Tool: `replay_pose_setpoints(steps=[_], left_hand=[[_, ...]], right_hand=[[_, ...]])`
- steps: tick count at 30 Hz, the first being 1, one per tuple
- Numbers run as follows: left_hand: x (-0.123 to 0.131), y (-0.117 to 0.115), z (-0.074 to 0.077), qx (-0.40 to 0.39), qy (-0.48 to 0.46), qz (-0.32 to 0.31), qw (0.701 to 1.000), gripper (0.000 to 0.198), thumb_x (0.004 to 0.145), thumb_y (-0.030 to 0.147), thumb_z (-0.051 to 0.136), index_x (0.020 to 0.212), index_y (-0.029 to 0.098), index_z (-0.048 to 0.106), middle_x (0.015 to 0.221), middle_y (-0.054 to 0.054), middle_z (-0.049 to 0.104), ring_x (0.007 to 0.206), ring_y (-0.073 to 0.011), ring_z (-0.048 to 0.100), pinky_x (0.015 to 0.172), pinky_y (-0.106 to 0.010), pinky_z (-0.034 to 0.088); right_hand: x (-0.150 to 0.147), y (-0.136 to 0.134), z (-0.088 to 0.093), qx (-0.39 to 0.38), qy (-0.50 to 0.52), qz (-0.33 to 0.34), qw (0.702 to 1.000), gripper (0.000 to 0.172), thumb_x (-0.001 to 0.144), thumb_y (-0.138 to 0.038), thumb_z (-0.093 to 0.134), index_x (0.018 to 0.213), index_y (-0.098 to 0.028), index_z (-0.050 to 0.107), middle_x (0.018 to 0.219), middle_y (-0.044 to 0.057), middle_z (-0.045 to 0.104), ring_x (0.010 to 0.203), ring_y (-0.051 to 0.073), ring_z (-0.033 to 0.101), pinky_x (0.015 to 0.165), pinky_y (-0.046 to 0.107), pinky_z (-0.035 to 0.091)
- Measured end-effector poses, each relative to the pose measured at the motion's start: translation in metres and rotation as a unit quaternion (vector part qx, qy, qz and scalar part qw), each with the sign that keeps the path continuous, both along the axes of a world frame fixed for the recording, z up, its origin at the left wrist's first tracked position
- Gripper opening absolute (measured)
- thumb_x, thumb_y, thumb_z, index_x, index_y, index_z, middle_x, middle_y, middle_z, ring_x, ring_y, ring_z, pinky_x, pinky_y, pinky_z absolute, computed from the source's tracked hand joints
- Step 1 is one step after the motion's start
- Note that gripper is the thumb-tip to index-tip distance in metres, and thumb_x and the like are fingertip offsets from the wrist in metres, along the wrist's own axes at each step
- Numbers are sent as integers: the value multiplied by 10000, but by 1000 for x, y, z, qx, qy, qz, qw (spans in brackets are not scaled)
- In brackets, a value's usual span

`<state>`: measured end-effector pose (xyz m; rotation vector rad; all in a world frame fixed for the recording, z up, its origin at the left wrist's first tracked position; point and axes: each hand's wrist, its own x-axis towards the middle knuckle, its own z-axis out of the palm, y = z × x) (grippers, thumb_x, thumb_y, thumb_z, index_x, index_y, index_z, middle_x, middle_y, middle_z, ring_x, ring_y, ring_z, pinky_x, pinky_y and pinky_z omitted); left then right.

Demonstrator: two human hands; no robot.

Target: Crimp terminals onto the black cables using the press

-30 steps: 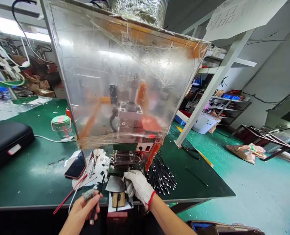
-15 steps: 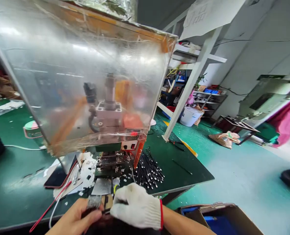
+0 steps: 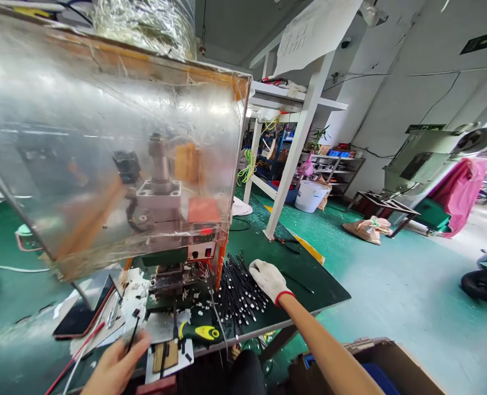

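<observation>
Right hand (image 3: pixel 269 281), gloved in white knit: fingers lightly spread, pinching nothing, just beside the heap of black sticks (image 3: pixel 239 293) (white-tipped) on the green bench (image 3: pixel 263 241). Left hand (image 3: pixel 115 367), bare: spread, empty, near a yellow-handled tool (image 3: pixel 197 332).

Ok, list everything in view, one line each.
clear plastic guard: one, orange-edged, over the machine
black sticks with white tips: many, heaped on the green bench
hand tool: one, yellow-and-black handle, at the bench front
phone: one, black, left of the machine
bucket: one, white, on the floor beyond
sack: one, tan, on the floor
cardboard box: one, brown, lower right
left hand: bare, at the bench front
right hand: white glove, red cuff, beside the sticks
</observation>
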<state>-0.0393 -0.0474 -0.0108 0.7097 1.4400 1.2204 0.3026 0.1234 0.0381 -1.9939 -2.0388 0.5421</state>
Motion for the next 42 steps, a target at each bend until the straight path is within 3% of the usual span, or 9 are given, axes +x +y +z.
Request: replay_pose_setpoints(steps=[6,10,13,16,22,30,36,39,42], left_hand=[[48,37,1,-46,21,-91,995,680,417,822,655,684,199,601,333,170,185,332,-43,116,355,-188,58],[42,33,2,-44,7,-90,995,589,451,783,660,570,216,554,310,172,178,333,-33,59,360,-197,48],[36,21,4,-38,5,-93,995,522,516,709,692,565,200,581,326,162,193,346,-38,89,380,-197,70],[28,12,7,-13,17,-76,997,512,538,686,707,577,186,604,378,121,311,371,-58,209,389,-199,157],[9,3,6,50,51,-43,996,509,549,676,726,569,172,654,572,12,590,582,-159,518,549,-250,417],[-9,-12,-16,62,86,10,994,533,508,720,721,529,190,672,530,-2,599,574,-183,540,551,-268,461],[-18,-21,-29,36,55,25,998,590,468,772,707,523,188,653,425,37,483,439,-130,451,420,-238,371],[-15,-26,-24,19,64,16,998,619,510,800,660,553,182,646,344,97,323,335,-72,285,355,-211,213],[-10,-30,-12,11,56,36,998,632,518,801,657,530,171,613,337,94,360,308,-47,281,362,-191,183]], right_hand=[[-17,22,-18,-5,-21,-40,999,158,780,-216,466,756,-163,613,791,115,667,787,205,618,649,273,360],[-13,15,-4,20,66,-76,995,243,874,-308,357,884,-181,563,835,85,672,711,155,621,614,243,400],[-14,5,17,58,291,-141,945,252,878,-387,383,954,-182,510,879,78,668,619,124,615,574,229,462],[-22,-16,35,51,447,-130,884,254,801,-396,529,938,-184,504,802,38,635,554,103,572,536,229,479],[-81,-75,17,-192,566,33,801,327,626,-326,710,865,-131,604,758,20,607,549,69,547,496,185,436],[-177,-84,-25,-305,466,43,829,283,742,-403,593,784,-123,612,599,-7,607,328,45,442,293,157,321],[-193,-74,-26,-311,471,-1,826,246,827,-357,550,713,-139,568,473,-46,521,287,47,413,271,140,284],[-194,-73,-26,-323,477,-11,817,241,845,-336,538,712,-136,564,468,-39,522,288,50,419,275,140,286],[-193,-71,-30,-330,495,-6,804,256,844,-361,559,721,-137,553,463,-47,511,292,39,403,290,132,291]])
